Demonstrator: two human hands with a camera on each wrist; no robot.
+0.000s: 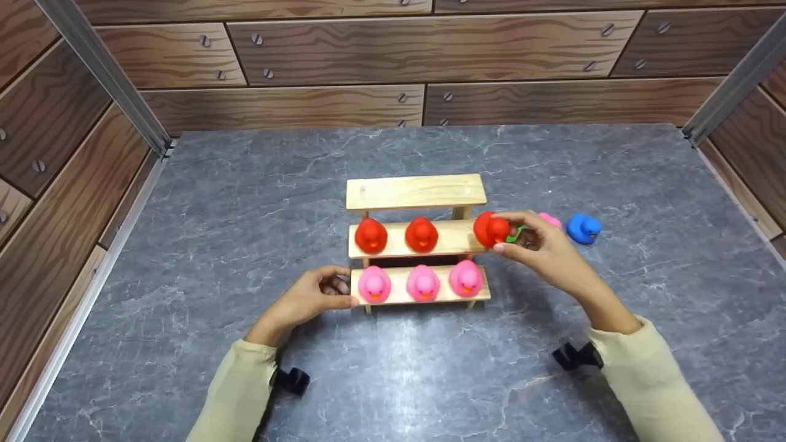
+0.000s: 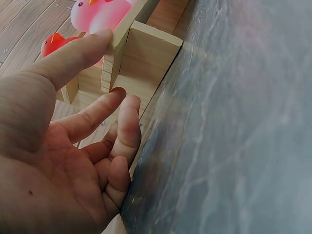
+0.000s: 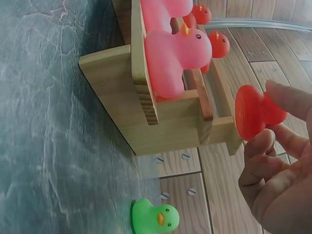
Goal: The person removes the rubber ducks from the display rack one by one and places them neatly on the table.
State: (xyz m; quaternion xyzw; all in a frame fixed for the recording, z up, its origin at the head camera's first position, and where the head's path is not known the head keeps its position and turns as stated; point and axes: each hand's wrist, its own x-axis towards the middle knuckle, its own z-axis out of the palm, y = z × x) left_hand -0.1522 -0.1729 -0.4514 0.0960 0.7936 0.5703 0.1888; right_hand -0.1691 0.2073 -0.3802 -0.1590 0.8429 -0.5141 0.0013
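Observation:
A three-tier wooden step stand [image 1: 417,191] has two red rubber ducks [image 1: 421,235] on its middle tier and three pink rubber ducks [image 1: 423,284] along the lowest. My left hand [image 1: 301,299] grips the left end of the lowest board, thumb and index finger on its edges in the left wrist view. Between thumb and fingers, my right hand [image 1: 546,248] pinches another red duck [image 3: 249,112] at the right end of the middle tier. In the right wrist view that duck appears tilted and raised off the board.
On the table [image 1: 245,215], right of the stand, are a blue duck [image 1: 582,228], a pink duck [image 1: 551,219] partly behind my right hand, and a green duck [image 3: 155,219]. Wood-patterned panels [image 1: 430,49] enclose the back and sides.

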